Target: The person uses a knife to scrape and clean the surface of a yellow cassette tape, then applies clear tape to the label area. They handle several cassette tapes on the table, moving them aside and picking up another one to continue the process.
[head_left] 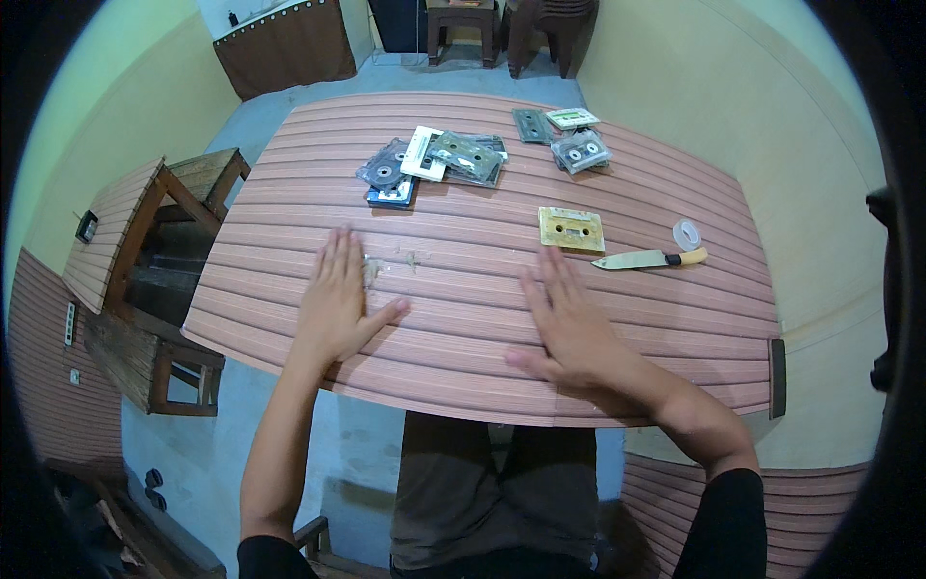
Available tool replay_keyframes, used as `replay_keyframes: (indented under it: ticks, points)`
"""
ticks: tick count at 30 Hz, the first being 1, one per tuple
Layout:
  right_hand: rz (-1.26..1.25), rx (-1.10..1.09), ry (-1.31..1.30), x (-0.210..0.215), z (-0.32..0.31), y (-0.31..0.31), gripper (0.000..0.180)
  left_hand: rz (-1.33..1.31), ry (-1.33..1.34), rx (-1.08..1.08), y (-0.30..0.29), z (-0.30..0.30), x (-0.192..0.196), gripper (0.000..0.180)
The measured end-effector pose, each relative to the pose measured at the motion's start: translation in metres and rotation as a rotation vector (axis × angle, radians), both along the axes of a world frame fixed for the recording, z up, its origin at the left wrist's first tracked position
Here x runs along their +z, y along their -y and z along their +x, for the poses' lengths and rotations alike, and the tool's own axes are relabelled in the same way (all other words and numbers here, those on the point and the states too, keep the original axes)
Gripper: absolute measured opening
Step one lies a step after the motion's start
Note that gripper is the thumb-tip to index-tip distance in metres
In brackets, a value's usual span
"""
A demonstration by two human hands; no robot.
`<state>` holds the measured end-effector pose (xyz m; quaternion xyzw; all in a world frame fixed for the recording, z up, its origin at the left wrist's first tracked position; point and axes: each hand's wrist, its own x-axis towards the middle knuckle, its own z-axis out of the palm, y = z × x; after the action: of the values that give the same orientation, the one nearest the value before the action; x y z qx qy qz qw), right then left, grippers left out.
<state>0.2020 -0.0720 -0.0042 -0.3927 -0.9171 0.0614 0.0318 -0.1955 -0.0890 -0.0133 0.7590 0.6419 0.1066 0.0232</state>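
Note:
Both my hands rest palm down on a striped pinkish-brown table (pixel 463 338), fingers stretched out and nothing in them. My left hand (pixel 340 299) lies beside some crumpled clear scraps (pixel 370 272), with a small greenish bit (pixel 412 261) a little farther right. The fingertips of my right hand (pixel 569 323) reach close to the near edge of a yellowish cassette tape (pixel 571 230). To the right of that tape lies a knife (pixel 637 260) with a pale yellow handle, its blade pointing left. A roll of clear tape (pixel 686 234) sits just behind the handle.
Several cassettes, among them a white one (pixel 422 154) and a blue one (pixel 391 195), are heaped at the far middle. Another small group with a clear cassette (pixel 581 151) lies at the far right. A wooden bench (pixel 145 367) stands left of the table.

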Motion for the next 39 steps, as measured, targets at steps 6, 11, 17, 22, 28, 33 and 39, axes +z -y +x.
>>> replay_keyframes:
  ticks: [6,11,17,22,28,33,39]
  points:
    - [0.015,0.124,-0.092,0.001,-0.122,-0.037,0.115,0.136,0.629,-0.114,-0.027,0.004,-0.005,0.083]
    - [0.027,0.134,-0.241,-0.002,-0.215,-0.041,0.101,0.248,1.522,0.202,-0.025,-0.016,-0.003,0.058]
    - [-0.055,0.062,-0.542,0.02,-0.173,-0.044,0.078,0.155,1.491,0.184,-0.021,-0.01,-0.008,0.033]
    - [-0.002,-0.042,-0.329,0.024,-0.068,-0.05,0.088,0.399,0.771,-0.005,-0.022,0.003,-0.009,0.031]
    - [-0.042,-0.165,0.054,0.001,-0.132,-0.036,0.105,0.391,0.846,0.051,-0.027,0.008,-0.008,0.035]
    - [-0.17,0.059,-0.347,0.009,-0.222,-0.026,0.098,0.309,1.245,0.166,-0.023,-0.006,-0.011,0.035]
    - [0.031,0.018,-0.32,0.033,-0.193,-0.023,0.1,0.28,1.444,0.315,-0.017,-0.01,-0.008,0.033]
